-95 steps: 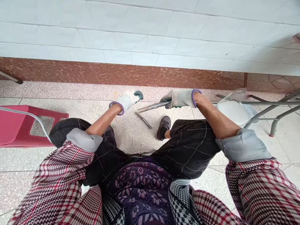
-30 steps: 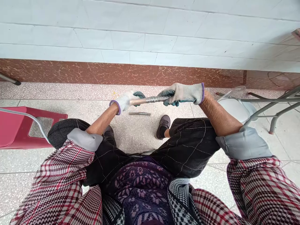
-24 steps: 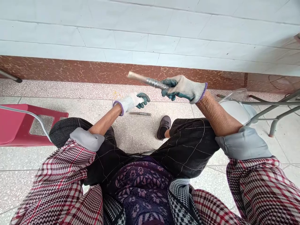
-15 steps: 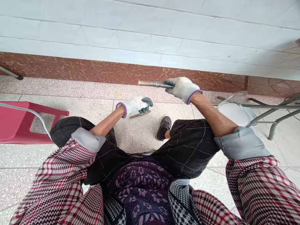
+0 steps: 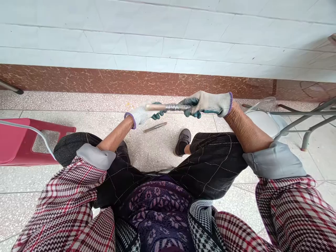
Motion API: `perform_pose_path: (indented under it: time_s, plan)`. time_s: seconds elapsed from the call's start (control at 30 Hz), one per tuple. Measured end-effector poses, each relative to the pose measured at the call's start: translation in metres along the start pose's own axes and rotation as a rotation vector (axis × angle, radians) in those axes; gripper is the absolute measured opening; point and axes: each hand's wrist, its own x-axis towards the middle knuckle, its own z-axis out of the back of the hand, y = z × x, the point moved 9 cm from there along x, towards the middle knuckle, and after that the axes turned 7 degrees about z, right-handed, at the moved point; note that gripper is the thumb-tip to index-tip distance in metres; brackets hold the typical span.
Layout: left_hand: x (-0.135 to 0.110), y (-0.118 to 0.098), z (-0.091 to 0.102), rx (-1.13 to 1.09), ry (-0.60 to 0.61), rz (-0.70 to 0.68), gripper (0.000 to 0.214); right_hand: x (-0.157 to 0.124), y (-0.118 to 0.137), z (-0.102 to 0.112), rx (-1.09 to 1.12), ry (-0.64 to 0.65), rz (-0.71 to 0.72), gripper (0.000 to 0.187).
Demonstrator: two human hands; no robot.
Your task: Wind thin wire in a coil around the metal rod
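My right hand (image 5: 207, 104), in a white glove with a dark green palm, is closed around a wooden stick (image 5: 157, 107) wound with silvery wire (image 5: 174, 107). The stick points left, nearly level, and its bare pale end crosses over my left hand (image 5: 144, 113). That hand wears a matching glove; its fingers are bent a little and apart, lying behind and below the stick. Whether they touch the stick, I cannot tell. Below it on the floor lies a thin greyish rod (image 5: 155, 127).
A red plastic stool (image 5: 15, 140) stands at the left, with a grey curved bar in front of it. On the right are metal legs (image 5: 307, 134) and a white round-topped object (image 5: 262, 122). A tiled wall (image 5: 157, 49) with a brown base strip runs across the front.
The right hand has brought the wire-wound stick down and left, nearer the left hand. The left hand has risen away from the rod on the floor, up behind the stick's bare end.
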Motion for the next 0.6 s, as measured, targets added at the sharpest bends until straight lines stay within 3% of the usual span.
perform_pose_path:
  time_s: [0.07, 0.2, 0.3, 0.4, 0.53, 0.6]
  plan:
    - [0.003, 0.007, -0.003, -0.053, -0.008, 0.052, 0.026, 0.005, 0.012, -0.002, 0.126, -0.007, 0.034, 0.029]
    - [0.002, 0.01, -0.013, -0.09, -0.007, 0.086, 0.03, 0.02, 0.023, 0.012, 0.119, -0.217, 0.043, 0.016]
    - [-0.004, 0.007, -0.019, -0.083, 0.01, 0.076, 0.029, 0.031, 0.022, 0.017, -0.048, -0.292, 0.037, 0.011]
    - [-0.01, 0.007, -0.02, -0.003, -0.002, 0.096, 0.025, 0.039, 0.015, 0.022, -0.356, -0.332, -0.002, 0.027]
    - [-0.017, -0.002, -0.005, 0.172, -0.114, 0.121, 0.02, 0.042, -0.005, 0.02, -0.864, -0.182, -0.136, 0.034]
    - [-0.02, -0.01, 0.006, 0.246, -0.183, 0.117, 0.02, 0.037, -0.018, 0.015, -0.918, -0.068, -0.176, 0.033]
